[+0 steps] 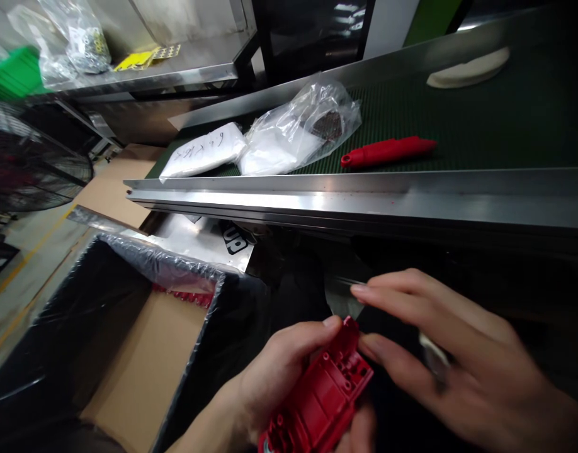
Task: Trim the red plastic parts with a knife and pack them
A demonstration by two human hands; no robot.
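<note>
My left hand (289,358) is closed around a red plastic housing (317,402), its hollow inner side with ribs and screw posts turned up. The thumb presses near the housing's upper end. Just right of that end is my right hand (449,346), thumb tip close to or touching the housing's edge and index finger held apart above it. A small pale, shiny object (435,358) shows between the thumb and palm of this hand, mostly hidden and blurred. A thin, light sliver runs left from the index fingertip; I cannot tell what it is.
Ahead runs a green conveyor belt (388,116) with a metal rail (317,192). On it lie a red elongated part (388,151), clear plastic bags (293,135), a white packet (204,151) and a pale curved piece (468,69). At left stand a black-lined box (208,314) and a fan (38,151).
</note>
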